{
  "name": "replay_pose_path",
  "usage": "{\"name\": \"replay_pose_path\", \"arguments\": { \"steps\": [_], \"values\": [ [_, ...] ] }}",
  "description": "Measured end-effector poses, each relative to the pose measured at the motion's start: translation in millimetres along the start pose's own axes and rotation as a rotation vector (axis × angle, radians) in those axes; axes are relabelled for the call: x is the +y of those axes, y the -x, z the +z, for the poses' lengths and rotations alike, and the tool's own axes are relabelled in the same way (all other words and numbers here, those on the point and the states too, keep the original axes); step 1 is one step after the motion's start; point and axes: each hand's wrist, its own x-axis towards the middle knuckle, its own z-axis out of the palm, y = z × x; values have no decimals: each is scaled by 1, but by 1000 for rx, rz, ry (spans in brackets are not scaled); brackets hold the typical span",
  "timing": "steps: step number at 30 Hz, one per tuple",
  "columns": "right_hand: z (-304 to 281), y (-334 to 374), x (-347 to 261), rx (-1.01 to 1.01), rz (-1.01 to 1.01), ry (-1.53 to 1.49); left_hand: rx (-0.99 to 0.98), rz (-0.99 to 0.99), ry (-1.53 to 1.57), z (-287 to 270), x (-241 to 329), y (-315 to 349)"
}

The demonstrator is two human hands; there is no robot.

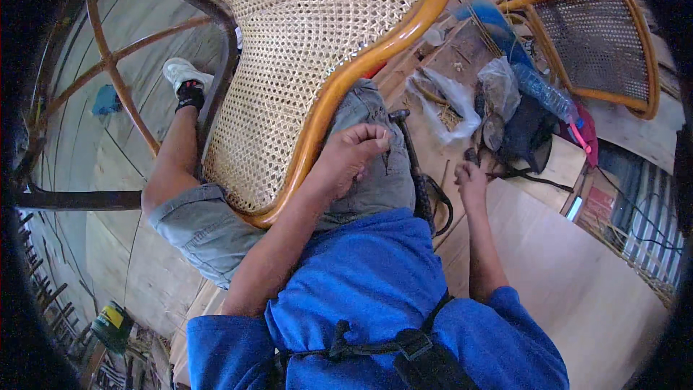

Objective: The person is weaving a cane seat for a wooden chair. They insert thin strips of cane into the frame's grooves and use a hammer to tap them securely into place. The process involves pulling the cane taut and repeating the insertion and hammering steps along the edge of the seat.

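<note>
The head view is showing me a cane chair (289,65) resting between the person's legs. The left hand (354,153) is pinching thumb to forefinger beside its frame, anything thin between them impossible to tell. The right hand (473,182) is curling half-closed by the plywood board's (570,267) upper left corner, at a dark handle (471,154), its grip unclear. Beyond that corner, a crumpled clear bag (465,112) is lying near another bag (502,76) showing something brown, and a clear bottle (543,92), contents unreadable.
</note>
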Motion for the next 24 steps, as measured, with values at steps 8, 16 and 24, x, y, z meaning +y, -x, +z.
{"name": "replay_pose_path", "arguments": {
  "steps": [8,16,24],
  "values": [
    [28,43,-45,-298,-42,360,58,-8,-104,4,2,-1],
    [-14,41,-37,-150,-167,408,13,-5,-18,2,4,-3],
    [-44,33,-51,-422,102,434,-31,-42,6,-2,6,-3]
  ]
}}
